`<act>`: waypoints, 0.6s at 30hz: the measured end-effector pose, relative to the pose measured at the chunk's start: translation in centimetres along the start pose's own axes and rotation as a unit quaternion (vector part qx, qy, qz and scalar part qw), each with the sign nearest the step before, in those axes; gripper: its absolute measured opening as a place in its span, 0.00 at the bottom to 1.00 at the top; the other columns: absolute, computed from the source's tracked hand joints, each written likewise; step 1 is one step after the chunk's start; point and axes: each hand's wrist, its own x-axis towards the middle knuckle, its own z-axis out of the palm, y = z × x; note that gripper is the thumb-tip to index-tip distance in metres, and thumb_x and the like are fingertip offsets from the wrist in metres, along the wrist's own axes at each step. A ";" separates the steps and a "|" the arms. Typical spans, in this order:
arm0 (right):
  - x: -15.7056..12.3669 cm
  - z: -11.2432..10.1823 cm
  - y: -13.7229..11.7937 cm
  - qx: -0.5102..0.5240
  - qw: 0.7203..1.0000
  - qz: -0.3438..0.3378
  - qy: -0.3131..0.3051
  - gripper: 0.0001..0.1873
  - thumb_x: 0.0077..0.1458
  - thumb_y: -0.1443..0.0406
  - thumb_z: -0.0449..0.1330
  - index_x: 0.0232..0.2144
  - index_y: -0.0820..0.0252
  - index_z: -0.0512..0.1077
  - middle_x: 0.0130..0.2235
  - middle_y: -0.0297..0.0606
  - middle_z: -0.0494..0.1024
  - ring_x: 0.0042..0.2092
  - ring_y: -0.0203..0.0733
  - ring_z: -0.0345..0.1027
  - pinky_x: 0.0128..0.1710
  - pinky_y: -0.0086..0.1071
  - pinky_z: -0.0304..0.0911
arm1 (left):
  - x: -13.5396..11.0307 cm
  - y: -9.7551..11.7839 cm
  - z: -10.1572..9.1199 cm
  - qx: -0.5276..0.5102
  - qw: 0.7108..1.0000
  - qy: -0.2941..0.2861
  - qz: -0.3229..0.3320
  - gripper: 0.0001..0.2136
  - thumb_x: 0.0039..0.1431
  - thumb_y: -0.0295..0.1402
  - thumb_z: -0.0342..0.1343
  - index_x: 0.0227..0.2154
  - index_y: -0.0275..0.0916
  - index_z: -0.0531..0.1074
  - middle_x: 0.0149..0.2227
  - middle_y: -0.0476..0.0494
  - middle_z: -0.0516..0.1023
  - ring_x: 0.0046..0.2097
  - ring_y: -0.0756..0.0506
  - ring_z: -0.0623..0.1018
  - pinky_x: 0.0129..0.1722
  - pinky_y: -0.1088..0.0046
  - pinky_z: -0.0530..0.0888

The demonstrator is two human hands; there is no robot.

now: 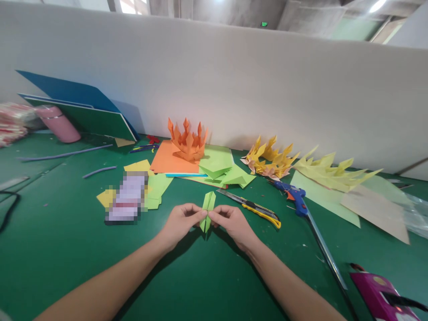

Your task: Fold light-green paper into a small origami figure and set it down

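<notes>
Between my two hands is a small folded piece of light green paper (209, 201), narrow and upright, with a crease or gap down its middle. My left hand (183, 222) pinches its left edge between thumb and fingers. On the right edge, my right hand (231, 223) pinches it the same way, and the two thumbs nearly meet on the front. Just beyond my right hand lies a yellow utility knife (262, 213) with its blade out. Past the paper, loose green sheets (217, 165) lie in a pile beside an orange paper crown (189, 147).
A blue glue gun (296, 198) with a long glue stick lies at right, near a yellow paper crown (267, 160) and a pale green one (337, 171). A blurred phone (127, 196) rests on paper scraps at left. A pink bottle (58, 125) leans at far left; a magenta box (377, 290) sits front right.
</notes>
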 end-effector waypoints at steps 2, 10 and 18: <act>0.0 0.1 0.1 -0.010 1.000 -0.007 0.006 0.17 0.36 0.54 0.66 0.16 0.61 0.67 0.17 0.27 0.65 0.21 0.30 0.54 0.24 0.27 0.51 | 0.0 0.1 0.1 0.001 1.000 0.002 -0.004 0.13 0.40 0.40 0.62 0.18 0.35 0.69 0.17 0.55 0.66 0.22 0.54 0.63 0.24 0.77 0.60; -0.1 0.3 0.2 -0.020 0.999 -0.045 0.007 0.17 0.39 0.55 0.64 0.16 0.60 0.64 0.17 0.26 0.62 0.22 0.29 0.52 0.24 0.27 0.50 | -0.1 0.3 0.2 -0.040 0.999 -0.022 -0.002 0.13 0.40 0.40 0.63 0.20 0.36 0.68 0.17 0.56 0.66 0.22 0.54 0.65 0.24 0.78 0.62; 0.1 0.0 0.3 0.013 0.999 -0.043 0.004 0.16 0.39 0.54 0.65 0.20 0.61 0.71 0.21 0.30 0.70 0.25 0.32 0.59 0.29 0.29 0.58 | -0.1 0.2 0.2 -0.116 0.993 -0.037 -0.014 0.18 0.38 0.41 0.66 0.28 0.35 0.68 0.21 0.52 0.73 0.25 0.52 0.71 0.29 0.75 0.67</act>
